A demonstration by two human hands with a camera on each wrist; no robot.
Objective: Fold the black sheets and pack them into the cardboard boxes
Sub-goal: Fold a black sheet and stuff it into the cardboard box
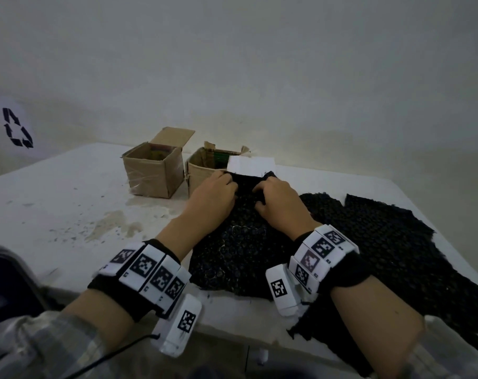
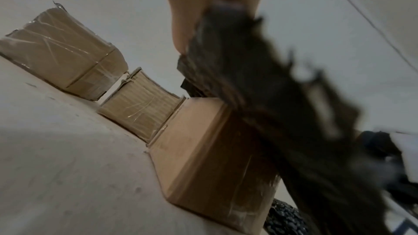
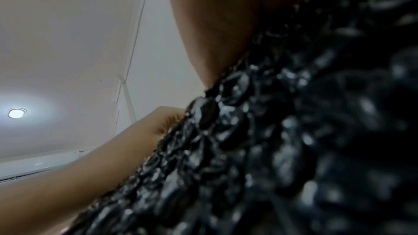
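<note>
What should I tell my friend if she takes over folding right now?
Left hand: grips the far edge of the black sheet.
Right hand: grips the same edge beside it.
That sheet is lifted at its far end, near the right cardboard box; its near end lies on the table.
More black sheets lie spread to the right.
The left cardboard box is open; no black sheet shows in either box from the head view.
Done: nothing visibly packed.
Left: finish this fold, pack it, then fold and pack the others.
</note>
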